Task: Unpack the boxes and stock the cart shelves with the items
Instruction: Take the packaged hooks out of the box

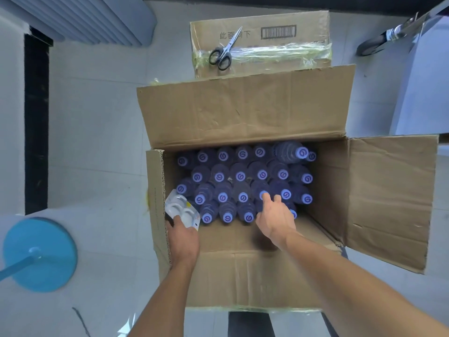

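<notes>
We are reaching our right hand [274, 215], fingers spread, into the open box [267, 259] of swirl-capped bottles [240, 176]; our left hand [182, 237] is gripping a blister pack [181, 210] at the box's left edge.

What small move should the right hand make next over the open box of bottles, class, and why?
Probably close the right hand around the bottle cap under its fingertips and lift that bottle straight up. The fingers are spread and touching the caps but grip nothing yet, the bottles stand tightly packed in the open box, and the left hand is occupied holding a white blister pack.
</notes>
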Motion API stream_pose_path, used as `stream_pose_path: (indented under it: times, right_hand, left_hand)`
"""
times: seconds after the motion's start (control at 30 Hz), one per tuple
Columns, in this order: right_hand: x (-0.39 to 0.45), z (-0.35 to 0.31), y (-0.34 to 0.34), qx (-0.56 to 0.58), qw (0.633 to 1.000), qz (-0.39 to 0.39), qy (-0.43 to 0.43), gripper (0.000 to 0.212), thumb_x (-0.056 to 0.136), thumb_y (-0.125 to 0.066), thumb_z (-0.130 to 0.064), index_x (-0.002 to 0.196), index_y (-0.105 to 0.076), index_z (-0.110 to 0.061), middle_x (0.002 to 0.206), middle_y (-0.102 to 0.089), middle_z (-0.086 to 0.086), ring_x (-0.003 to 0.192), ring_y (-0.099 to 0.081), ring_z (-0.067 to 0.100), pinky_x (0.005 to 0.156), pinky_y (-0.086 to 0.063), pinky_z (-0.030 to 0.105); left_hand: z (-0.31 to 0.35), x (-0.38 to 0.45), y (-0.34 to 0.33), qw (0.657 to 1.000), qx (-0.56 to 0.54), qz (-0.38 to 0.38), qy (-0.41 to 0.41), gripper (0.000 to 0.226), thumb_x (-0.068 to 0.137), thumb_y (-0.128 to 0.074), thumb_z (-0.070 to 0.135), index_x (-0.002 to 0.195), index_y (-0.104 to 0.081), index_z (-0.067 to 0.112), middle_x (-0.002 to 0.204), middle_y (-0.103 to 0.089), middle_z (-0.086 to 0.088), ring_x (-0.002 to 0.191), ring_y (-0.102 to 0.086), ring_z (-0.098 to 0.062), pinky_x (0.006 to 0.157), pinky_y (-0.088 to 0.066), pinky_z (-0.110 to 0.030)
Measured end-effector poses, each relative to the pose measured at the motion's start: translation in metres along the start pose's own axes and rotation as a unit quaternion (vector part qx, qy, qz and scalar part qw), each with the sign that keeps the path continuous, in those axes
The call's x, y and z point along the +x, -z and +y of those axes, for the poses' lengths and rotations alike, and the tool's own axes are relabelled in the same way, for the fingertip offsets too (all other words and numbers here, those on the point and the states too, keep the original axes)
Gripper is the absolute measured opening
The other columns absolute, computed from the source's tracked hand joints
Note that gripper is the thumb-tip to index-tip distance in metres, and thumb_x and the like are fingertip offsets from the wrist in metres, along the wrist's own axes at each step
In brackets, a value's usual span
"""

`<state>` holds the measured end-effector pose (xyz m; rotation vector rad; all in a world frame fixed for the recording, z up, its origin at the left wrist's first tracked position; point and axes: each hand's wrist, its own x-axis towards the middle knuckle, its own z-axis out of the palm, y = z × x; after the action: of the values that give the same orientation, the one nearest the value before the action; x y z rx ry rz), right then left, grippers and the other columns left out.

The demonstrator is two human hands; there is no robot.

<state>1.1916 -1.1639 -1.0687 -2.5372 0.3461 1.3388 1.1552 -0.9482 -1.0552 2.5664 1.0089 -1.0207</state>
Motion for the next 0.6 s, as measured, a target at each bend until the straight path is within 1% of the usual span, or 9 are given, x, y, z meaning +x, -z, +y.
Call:
stream_pose_path:
  times: [0.07,0.13,0.23,0.27,0.33,0.37,0.47,0.53,0.6]
  right_hand:
    - [0.0,0.001,0.0,0.003,1.0,-0.007,0.001,0.04,0.093,-0.051,-0.02,0.131,-0.039,-0.015,0.12,-0.046,0.013,0.105,-0.057,0.033,0.069,-0.038,0.033]
    - [-0.001,0.002,0.0,-0.004,1.0,-0.016,0.007,0.041,0.094,-0.051,-0.021,0.133,-0.039,-0.014,0.121,-0.046,0.013,0.106,-0.057,0.032,0.071,-0.04,0.035]
    - [-0.005,0.004,0.001,0.0,1.0,-0.021,0.004,0.04,0.095,-0.05,-0.022,0.133,-0.04,-0.014,0.122,-0.048,0.012,0.108,-0.056,0.031,0.077,-0.046,0.036]
    - [-0.005,0.005,0.002,0.004,1.0,-0.021,0.002,0.037,0.096,-0.049,-0.02,0.131,-0.041,-0.014,0.121,-0.049,0.012,0.108,-0.056,0.031,0.079,-0.046,0.036]
    - [-0.006,0.005,0.006,0.017,1.0,-0.023,-0.001,0.03,0.096,-0.046,-0.018,0.126,-0.045,-0.012,0.12,-0.053,0.012,0.107,-0.056,0.032,0.078,-0.044,0.035]
    - [-0.006,0.005,0.009,0.032,0.999,-0.026,-0.007,0.027,0.096,-0.044,-0.017,0.122,-0.047,-0.011,0.117,-0.055,0.013,0.105,-0.057,0.033,0.075,-0.042,0.033]
    - [-0.006,0.003,0.024,0.115,0.992,-0.027,-0.042,0.014,0.096,-0.04,-0.015,0.105,-0.051,-0.012,0.105,-0.062,0.013,0.089,-0.056,0.033,0.069,-0.039,0.03]
    - [-0.009,0.001,0.037,0.174,0.983,-0.009,-0.057,0.011,0.095,-0.042,-0.013,0.096,-0.052,-0.01,0.092,-0.062,0.01,0.087,-0.057,0.032,0.066,-0.04,0.032]
    - [-0.014,-0.002,0.053,0.225,0.972,0.014,-0.063,0.015,0.09,-0.044,-0.015,0.094,-0.057,-0.008,0.08,-0.059,0.004,0.082,-0.056,0.031,0.067,-0.043,0.034]
  left_hand:
    - [0.006,0.005,-0.004,0.997,-0.066,-0.038,0.035,0.044,0.094,-0.058,0.019,0.135,-0.052,0.006,0.131,-0.053,-0.021,0.119,-0.051,-0.037,0.085,-0.038,-0.036]
    - [0.016,0.005,-0.01,0.988,-0.127,-0.042,0.075,0.044,0.095,-0.061,0.025,0.135,-0.055,0.006,0.129,-0.058,-0.02,0.117,-0.054,-0.037,0.082,-0.039,-0.034]
    - [0.039,-0.003,-0.012,0.965,-0.245,0.003,0.099,0.038,0.097,-0.054,0.007,0.134,-0.055,-0.001,0.134,-0.056,-0.023,0.123,-0.052,-0.038,0.1,-0.041,-0.036]
    - [0.047,-0.007,-0.013,0.957,-0.274,0.019,0.091,0.033,0.097,-0.05,0.003,0.128,-0.057,-0.004,0.131,-0.058,-0.023,0.121,-0.054,-0.038,0.101,-0.041,-0.036]
    - [0.064,-0.017,-0.008,0.948,-0.305,0.033,0.088,0.028,0.098,-0.046,0.003,0.125,-0.055,-0.001,0.121,-0.059,-0.015,0.114,-0.056,-0.034,0.093,-0.039,-0.028]
    - [0.071,-0.021,-0.004,0.946,-0.308,0.048,0.091,0.033,0.098,-0.047,0.005,0.13,-0.051,0.003,0.123,-0.058,-0.011,0.116,-0.056,-0.032,0.092,-0.038,-0.027]
    - [0.088,-0.028,0.009,0.94,-0.312,0.077,0.112,0.06,0.09,-0.056,0.007,0.147,-0.037,0.009,0.146,-0.048,-0.012,0.13,-0.05,-0.033,0.103,-0.043,-0.04]
    - [0.097,-0.029,0.014,0.928,-0.347,0.061,0.123,0.061,0.082,-0.057,0.003,0.141,-0.045,0.013,0.142,-0.052,-0.01,0.12,-0.055,-0.03,0.093,-0.046,-0.037]
    - [0.106,-0.032,0.016,0.912,-0.393,0.014,0.12,0.048,0.08,-0.052,0.001,0.125,-0.058,0.016,0.125,-0.062,-0.006,0.102,-0.058,-0.026,0.082,-0.047,-0.033]
